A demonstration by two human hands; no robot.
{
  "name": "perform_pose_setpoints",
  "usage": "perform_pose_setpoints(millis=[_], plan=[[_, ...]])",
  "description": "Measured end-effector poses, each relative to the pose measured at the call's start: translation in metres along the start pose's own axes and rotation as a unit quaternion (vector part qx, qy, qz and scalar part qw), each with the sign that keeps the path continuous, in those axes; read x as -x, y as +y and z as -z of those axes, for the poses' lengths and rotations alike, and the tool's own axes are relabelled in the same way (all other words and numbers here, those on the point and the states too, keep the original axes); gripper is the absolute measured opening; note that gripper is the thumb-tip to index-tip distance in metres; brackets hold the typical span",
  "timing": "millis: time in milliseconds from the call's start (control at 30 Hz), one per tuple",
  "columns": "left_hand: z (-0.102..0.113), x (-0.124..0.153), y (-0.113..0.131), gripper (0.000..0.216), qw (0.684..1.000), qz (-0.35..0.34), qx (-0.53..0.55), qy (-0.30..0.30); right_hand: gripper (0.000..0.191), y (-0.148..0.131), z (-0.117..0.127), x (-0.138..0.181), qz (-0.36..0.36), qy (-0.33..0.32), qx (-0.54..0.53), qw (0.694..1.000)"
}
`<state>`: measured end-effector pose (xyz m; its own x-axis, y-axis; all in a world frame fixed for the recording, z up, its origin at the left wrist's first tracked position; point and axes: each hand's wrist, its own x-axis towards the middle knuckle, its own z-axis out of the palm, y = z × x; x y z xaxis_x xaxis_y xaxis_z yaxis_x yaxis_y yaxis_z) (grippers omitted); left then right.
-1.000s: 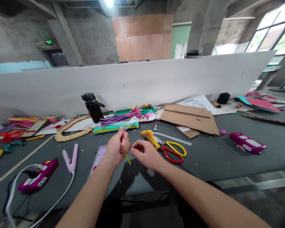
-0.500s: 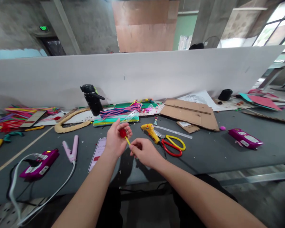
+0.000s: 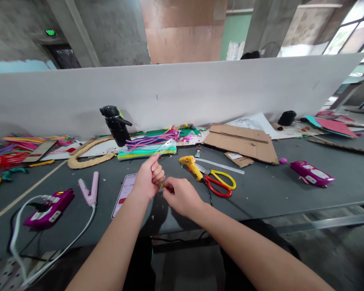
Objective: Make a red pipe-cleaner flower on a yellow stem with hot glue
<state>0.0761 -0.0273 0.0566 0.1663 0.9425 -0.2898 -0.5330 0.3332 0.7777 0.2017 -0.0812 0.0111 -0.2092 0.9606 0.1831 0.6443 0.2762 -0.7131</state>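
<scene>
My left hand [image 3: 152, 174] is closed, its fingers curled over the red, rounded end of a yellow pipe cleaner stem [image 3: 161, 184]; that red end is hidden now. Just to the right, my right hand [image 3: 182, 196] pinches the stem, and only a sliver of yellow shows between the two hands. Both hands are above the front of the grey table. Close to my right hand lie a yellow glue gun [image 3: 191, 166] and scissors [image 3: 220, 184] with red and yellow handles. Left of my left wrist is a phone [image 3: 125, 190] with its screen lit.
Behind my hands are bundled pipe cleaners [image 3: 147, 151] and a black flask [image 3: 115, 125]. Cardboard [image 3: 242, 143] lies back right. A pink hair straightener [image 3: 91, 192] and a purple power strip [image 3: 50, 210] with cables are at left; another purple power strip [image 3: 312, 173] lies right.
My left fingers have curled in, covering the red end that showed in the palm. My right hand has shifted slightly left, nearer the left hand, and less stem shows.
</scene>
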Motion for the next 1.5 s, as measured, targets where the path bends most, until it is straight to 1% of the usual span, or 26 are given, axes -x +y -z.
perform_pose_setpoints(millis=[133,400,467,533,600,633,700,767,933,1100,1167,1267,1333,1400,1500], plan=[[0.001,0.000,0.001,0.056,0.999,0.019,-0.018,0.019,0.012,-0.005,0.000,0.000,-0.004,-0.019,0.023,1.000],[0.002,-0.002,0.004,0.056,0.999,0.030,-0.030,0.003,0.012,-0.003,-0.002,0.000,0.001,-0.010,0.010,1.000],[0.003,-0.003,0.004,0.056,0.999,0.025,-0.028,-0.009,0.012,-0.001,-0.004,0.000,0.004,-0.005,-0.005,1.000],[0.005,-0.002,0.004,0.049,0.999,0.015,-0.020,-0.032,0.013,0.001,-0.007,-0.001,0.006,-0.003,-0.047,0.999],[0.006,-0.001,0.005,0.039,0.998,0.013,-0.007,-0.057,0.014,0.004,-0.011,-0.004,-0.006,-0.018,-0.127,0.992],[0.007,0.000,0.006,0.041,0.998,0.012,0.000,-0.067,0.015,0.005,-0.013,-0.005,-0.017,-0.027,-0.174,0.984],[0.007,0.002,0.007,0.054,0.996,0.006,0.011,-0.085,0.015,0.008,-0.016,-0.008,-0.041,-0.039,-0.250,0.967],[0.007,0.002,0.007,0.055,0.996,-0.010,0.017,-0.091,0.015,0.010,-0.017,-0.010,-0.053,-0.033,-0.283,0.957],[0.006,0.000,0.004,0.032,0.998,-0.006,0.016,-0.057,0.013,0.011,-0.015,-0.009,-0.054,-0.027,-0.282,0.957],[0.009,-0.002,0.003,0.025,0.999,-0.005,0.014,-0.049,0.009,0.010,-0.014,-0.009,-0.054,-0.026,-0.287,0.956],[0.008,-0.002,0.002,0.025,0.998,-0.018,0.031,-0.043,0.012,0.007,-0.013,-0.011,-0.050,-0.029,-0.320,0.946],[0.003,0.000,-0.003,0.025,0.999,-0.031,0.039,-0.022,0.014,0.002,-0.011,-0.014,-0.065,-0.041,-0.422,0.903],[-0.002,0.001,-0.007,0.024,0.999,-0.031,0.032,-0.002,0.014,0.001,-0.009,-0.015,-0.085,-0.045,-0.464,0.881],[-0.005,0.001,-0.012,0.023,0.999,-0.037,0.026,0.021,0.015,0.000,-0.008,-0.014,-0.099,-0.042,-0.470,0.876],[-0.009,0.002,-0.017,0.022,0.998,-0.050,0.013,0.047,0.017,0.002,-0.007,-0.013,-0.097,-0.024,-0.449,0.888]])
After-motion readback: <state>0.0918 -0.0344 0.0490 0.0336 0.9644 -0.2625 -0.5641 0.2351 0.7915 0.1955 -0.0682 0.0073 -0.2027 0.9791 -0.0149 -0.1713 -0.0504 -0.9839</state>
